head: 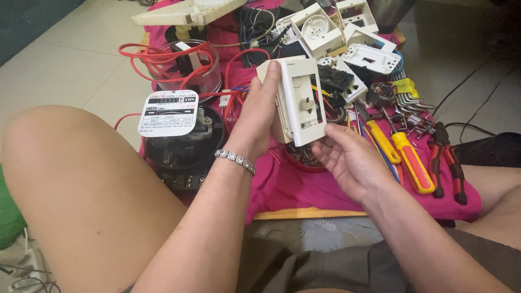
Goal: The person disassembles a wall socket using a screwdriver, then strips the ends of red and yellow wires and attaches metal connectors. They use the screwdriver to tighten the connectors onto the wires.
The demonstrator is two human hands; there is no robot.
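Observation:
My left hand grips a white switch box with a cover plate, holding it upright above a pink cloth. A bracelet sits on that wrist. My right hand is under the box's lower right corner, palm up with fingers apart, fingertips close to or touching the plate's bottom edge. Coloured wires show inside the box opening.
A black electric meter with a white label lies left, red wires behind it. Yellow-handled screwdrivers, red pliers, hex keys and several white socket parts lie right and behind. My knee is at left.

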